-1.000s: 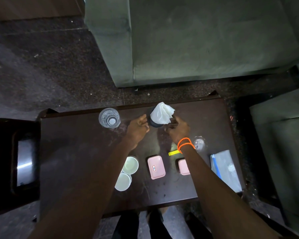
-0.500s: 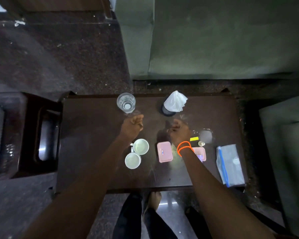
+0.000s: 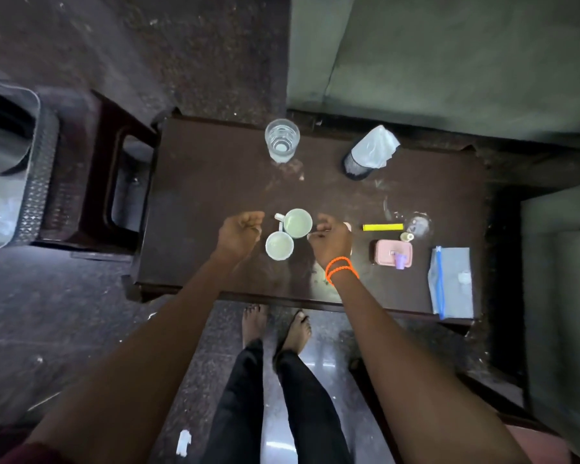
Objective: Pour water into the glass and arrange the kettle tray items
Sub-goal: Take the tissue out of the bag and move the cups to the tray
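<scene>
A clear glass (image 3: 282,140) with water in it stands at the far edge of the dark wooden table (image 3: 208,182). Two white mugs (image 3: 297,223) (image 3: 279,246) sit side by side at the table's middle, both looking empty. My left hand (image 3: 240,232) hovers just left of the mugs with its fingers curled and nothing in it. My right hand (image 3: 332,241), with orange bands at the wrist, is just right of them, also curled. A pink edge (image 3: 347,226) peeks out beside its knuckles. No kettle is in view.
A black mesh holder with white tissue (image 3: 369,155) stands far right of the glass. A yellow strip (image 3: 382,227), small bottle (image 3: 407,236), pink box (image 3: 392,252) and zip bag (image 3: 451,283) lie to the right. A side stool (image 3: 114,189), basket (image 3: 31,169) and green sofa (image 3: 449,61) surround the table.
Both hands have drawn back from the tissue holder toward me and now flank the two mugs. The view has swung, so the table sits further right.
</scene>
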